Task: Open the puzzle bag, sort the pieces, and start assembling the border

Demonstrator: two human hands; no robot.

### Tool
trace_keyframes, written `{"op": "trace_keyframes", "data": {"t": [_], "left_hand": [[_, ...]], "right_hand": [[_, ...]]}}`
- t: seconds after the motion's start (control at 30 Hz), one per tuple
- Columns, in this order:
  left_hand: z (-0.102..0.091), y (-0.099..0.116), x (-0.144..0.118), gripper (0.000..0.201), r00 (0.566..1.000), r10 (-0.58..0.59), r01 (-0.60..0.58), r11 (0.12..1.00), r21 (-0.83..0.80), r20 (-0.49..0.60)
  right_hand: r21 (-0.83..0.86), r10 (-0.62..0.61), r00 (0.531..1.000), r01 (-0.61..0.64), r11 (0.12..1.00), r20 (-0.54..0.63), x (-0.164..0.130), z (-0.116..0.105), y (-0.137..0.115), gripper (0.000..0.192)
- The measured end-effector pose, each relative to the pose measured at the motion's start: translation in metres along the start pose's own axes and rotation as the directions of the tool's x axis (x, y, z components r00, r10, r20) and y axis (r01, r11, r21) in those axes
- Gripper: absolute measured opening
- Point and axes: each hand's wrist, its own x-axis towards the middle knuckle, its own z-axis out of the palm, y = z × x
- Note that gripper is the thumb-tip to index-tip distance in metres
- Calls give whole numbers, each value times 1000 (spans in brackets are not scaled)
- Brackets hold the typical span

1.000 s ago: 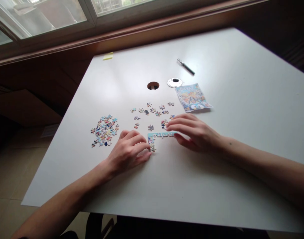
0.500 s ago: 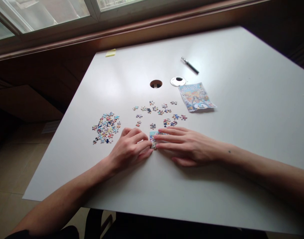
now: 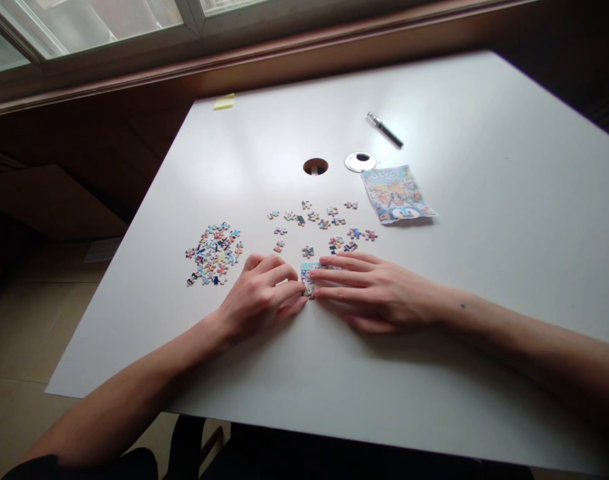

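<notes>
A small joined patch of jigsaw puzzle (image 3: 308,273) lies on the white table, its upper left part pale blue and the rest many-coloured. My right hand (image 3: 379,293) rests flat over it with fingers stretched out, covering most of the patch. At the patch's lower left edge, my left hand (image 3: 264,290) has thumb and forefinger closed on a jigsaw piece (image 3: 308,291), which the fingertips partly hide. Several loose jigsaw pieces (image 3: 308,252) are spread just beyond both hands. To the left sits a dense pile of jigsaw pieces (image 3: 214,253).
A printed picture sheet (image 3: 398,193) lies beyond my right hand, near a metal ring cover (image 3: 360,162) and a round table hole (image 3: 315,167). Farther back are a black pen (image 3: 385,130) and a yellow sticky note (image 3: 224,101). A window runs behind the table (image 3: 509,200).
The view has shifted slightly. Both hands keep nearly the same pose at the puzzle patch, and the loose pieces lie as before.
</notes>
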Motion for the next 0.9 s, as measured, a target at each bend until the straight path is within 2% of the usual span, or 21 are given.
{"op": "trace_keyframes", "data": {"t": [0.27,0.9], "left_hand": [[1,-1,-1,7,1000,-4,4,1000,-20,8],[1,0,-2,10,999,-18,19,999,-33,47]], "right_hand": [[10,0,1000,0,1000,24,0,-1,1,64],[25,5,1000,-5,1000,-4,0,0,1,64]]}}
